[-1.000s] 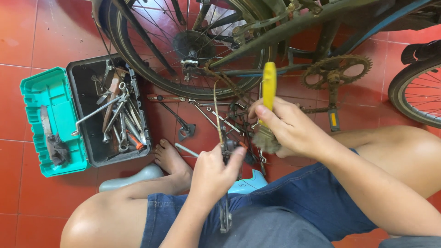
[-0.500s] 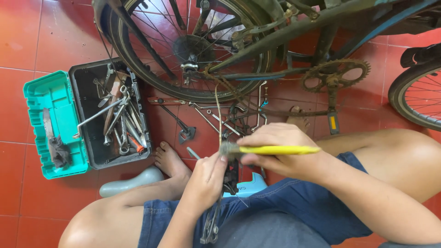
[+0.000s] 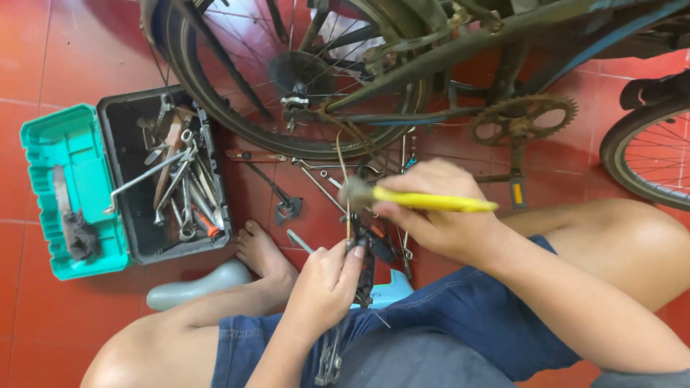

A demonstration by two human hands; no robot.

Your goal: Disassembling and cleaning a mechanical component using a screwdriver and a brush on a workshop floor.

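From the head camera I look down on a person seated on a red tiled floor (image 3: 43,43) beside a bicycle, both bare hands at work over the lap. The right hand (image 3: 438,215) is clamped around a yellow-handled brush (image 3: 424,200), held level with its worn bristle end pointing left. The left hand (image 3: 327,287) is closed on a dark bicycle chain (image 3: 365,269), pinching it upright so that its top sits just under the bristles; I cannot tell whether the two touch. More chain hangs below that hand, across the blue shorts (image 3: 445,323). The bicycle's rear wheel (image 3: 215,100) and rusty chainring (image 3: 525,118) stand just beyond the hands. To the left, an open toolbox (image 3: 122,136) with a teal lid (image 3: 72,144) holds spanners, near a bare foot (image 3: 262,251). Loose tools lie on the tiles between wheel and hands.
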